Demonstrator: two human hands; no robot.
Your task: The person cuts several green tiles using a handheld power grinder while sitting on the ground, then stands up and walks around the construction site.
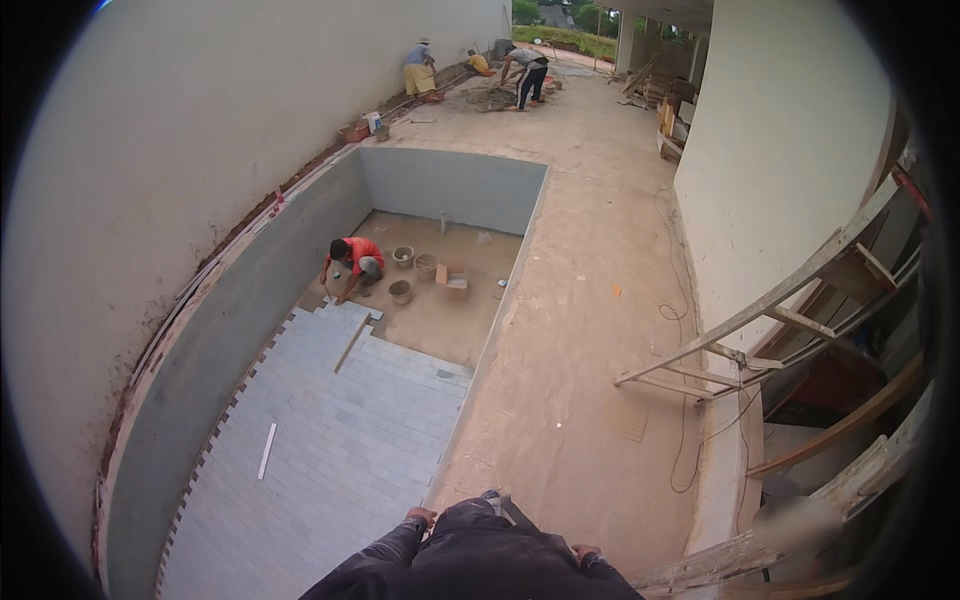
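My left hand [422, 516] hangs beside my dark clothing, near the edge of a sunken grey-walled pool [455, 180]. My right hand [585, 551] is low at my other side, partly hidden by my clothing. Both hands show too small to make out how the fingers are set, and I see nothing in either. My shoe [490, 495] rests on the dusty walkway [570, 380]. Down in the pool, pale rectangular tiles [330, 430] cover the near floor. At their far edge crouches a person in a red shirt [365, 255], reaching to the tiles.
Buckets [401, 292] and an open cardboard box [452, 278] stand on the bare pool floor. A wooden strip [352, 343] and a white strip [267, 451] lie on the tiles. A leaning ladder [770, 300] and loose cable [680, 440] are at right. People [528, 75] work far back.
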